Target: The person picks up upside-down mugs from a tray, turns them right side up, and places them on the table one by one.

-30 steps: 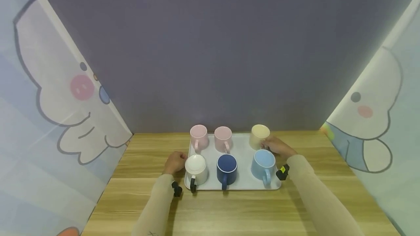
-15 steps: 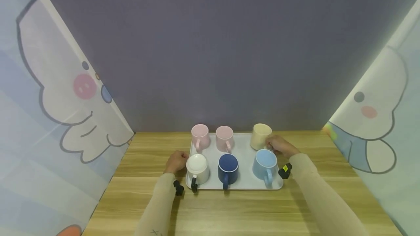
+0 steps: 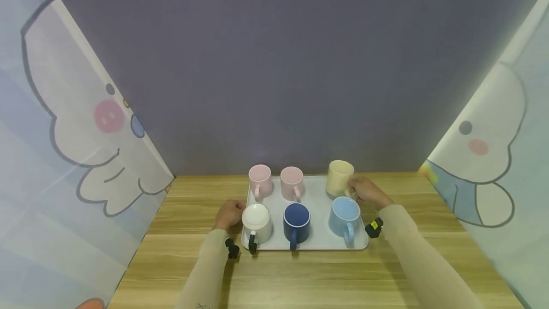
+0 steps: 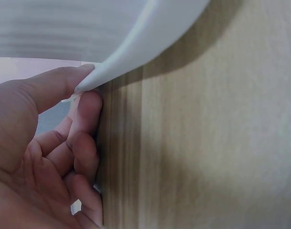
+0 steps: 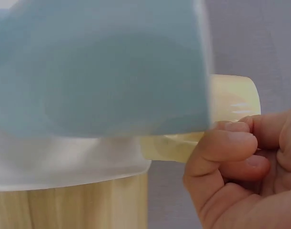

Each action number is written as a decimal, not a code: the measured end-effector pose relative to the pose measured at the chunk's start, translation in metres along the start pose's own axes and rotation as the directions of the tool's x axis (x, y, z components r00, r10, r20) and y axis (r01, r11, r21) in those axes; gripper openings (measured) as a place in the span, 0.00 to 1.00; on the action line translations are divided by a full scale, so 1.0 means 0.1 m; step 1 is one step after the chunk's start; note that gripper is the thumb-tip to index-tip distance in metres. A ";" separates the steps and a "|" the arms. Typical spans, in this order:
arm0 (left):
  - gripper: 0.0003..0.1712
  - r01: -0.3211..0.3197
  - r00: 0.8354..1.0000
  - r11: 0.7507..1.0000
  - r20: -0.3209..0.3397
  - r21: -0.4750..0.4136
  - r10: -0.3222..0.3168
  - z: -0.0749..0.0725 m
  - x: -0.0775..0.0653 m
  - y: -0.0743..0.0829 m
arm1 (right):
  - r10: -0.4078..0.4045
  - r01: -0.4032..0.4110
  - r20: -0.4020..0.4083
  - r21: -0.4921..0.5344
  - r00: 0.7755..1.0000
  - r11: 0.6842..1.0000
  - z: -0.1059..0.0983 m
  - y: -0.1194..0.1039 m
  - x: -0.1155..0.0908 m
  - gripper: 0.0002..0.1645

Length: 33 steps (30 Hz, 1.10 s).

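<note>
A white tray (image 3: 317,209) lies on the wooden table, bearing several mugs. My left hand (image 3: 229,212) pinches its left rim; in the left wrist view the thumb (image 4: 64,86) lies over the rim and the curled fingers are under it. At the back right is a pale yellow mug (image 3: 339,180), upright, its handle pinched between thumb and fingers of my right hand (image 3: 368,192). Its base shows just above the tray surface. In the right wrist view the light blue mug (image 5: 121,71) stands in front and hides most of the yellow mug.
Two pink mugs (image 3: 292,182) stand at the back left of the tray. Along the front are a white mug with a black handle (image 3: 257,225), a dark blue mug (image 3: 297,230) and the light blue one. A grey wall (image 3: 274,85) rises behind; cartoon-printed panels flank the table.
The right hand has shifted from the yellow mug's side onto its handle, and the mug has risen slightly. The left hand keeps its place at the tray rim.
</note>
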<state>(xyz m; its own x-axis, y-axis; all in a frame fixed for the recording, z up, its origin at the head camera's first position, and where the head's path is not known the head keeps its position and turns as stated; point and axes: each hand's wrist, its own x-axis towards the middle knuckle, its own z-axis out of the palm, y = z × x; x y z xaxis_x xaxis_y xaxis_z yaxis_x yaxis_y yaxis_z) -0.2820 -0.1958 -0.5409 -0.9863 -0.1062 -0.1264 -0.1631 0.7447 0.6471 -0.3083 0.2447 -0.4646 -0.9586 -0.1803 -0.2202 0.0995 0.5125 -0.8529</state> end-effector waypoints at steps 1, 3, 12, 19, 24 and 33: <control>0.06 0.002 1.000 1.000 -0.001 -0.001 -0.002 0.00 0.00 0.00 | -0.016 0.016 -0.004 -0.006 1.000 1.000 0.00 -0.02 -0.02 0.19; 0.07 -0.002 1.000 1.000 -0.003 -0.002 0.002 0.00 0.01 -0.01 | -0.034 0.033 -0.028 -0.020 0.999 0.999 -0.01 -0.07 -0.05 0.20; 0.07 0.002 1.000 1.000 -0.008 0.003 -0.002 -0.02 0.00 0.01 | -0.063 0.052 -0.112 -0.096 0.992 0.994 -0.01 -0.34 -0.15 0.26; 0.06 -0.002 1.000 1.000 -0.011 0.007 0.002 -0.01 0.01 0.00 | -0.055 0.050 -0.131 -0.040 0.990 0.998 0.01 -0.48 -0.22 0.24; 0.07 0.004 1.000 1.000 -0.008 0.012 -0.004 -0.01 0.02 0.00 | -0.075 0.071 -0.152 -0.034 0.986 0.997 0.03 -0.57 -0.26 0.24; 0.06 0.007 1.000 1.000 -0.015 0.014 -0.007 -0.01 -0.02 0.02 | -0.078 0.072 -0.185 -0.038 0.980 0.997 0.06 -0.74 -0.36 0.24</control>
<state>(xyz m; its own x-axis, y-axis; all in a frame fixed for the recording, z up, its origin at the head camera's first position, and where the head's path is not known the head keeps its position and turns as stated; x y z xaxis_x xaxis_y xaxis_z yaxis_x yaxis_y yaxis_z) -0.2805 -0.1944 -0.5384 -0.9855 -0.1207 -0.1197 -0.1694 0.7531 0.6357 -0.2797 0.2082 -0.3970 -0.9962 -0.0613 -0.0612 0.0195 0.5298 -0.8479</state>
